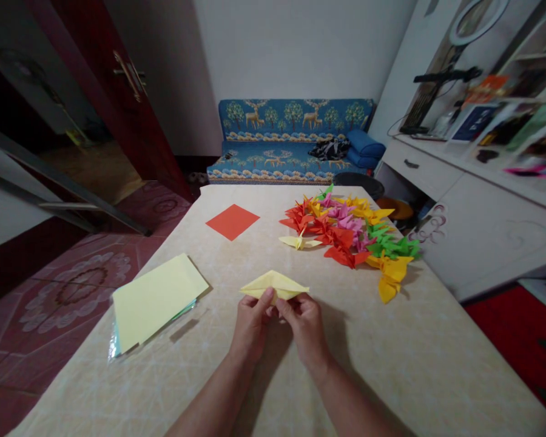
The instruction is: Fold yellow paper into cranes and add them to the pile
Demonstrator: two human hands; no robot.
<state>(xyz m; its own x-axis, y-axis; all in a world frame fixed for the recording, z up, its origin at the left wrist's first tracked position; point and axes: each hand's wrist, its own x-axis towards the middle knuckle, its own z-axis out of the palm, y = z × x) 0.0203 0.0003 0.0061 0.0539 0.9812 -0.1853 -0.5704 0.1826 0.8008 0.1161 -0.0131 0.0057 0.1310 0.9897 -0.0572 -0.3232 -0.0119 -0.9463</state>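
Note:
Both hands hold a piece of folded pale yellow paper (273,281) above the near middle of the table. It is wide, with a point at each side and a low peak at the top. My left hand (253,315) pinches its lower edge, thumb on the near face. Close beside it, my right hand (304,318) pinches the same edge, thumb also in front. The other fingers are partly hidden behind the paper. Beyond the hands lies a pale yellow origami crane (299,241), at the near edge of a pile of colourful paper cranes (341,233).
A red paper square (233,221) lies flat at the far left of the cloth-covered table (391,364). Nearer, a stack of pale yellow sheets (159,303) rests over a clear plastic wrapper. A blue patterned sofa (277,152) stands behind the table, a white cabinet (495,212) at right.

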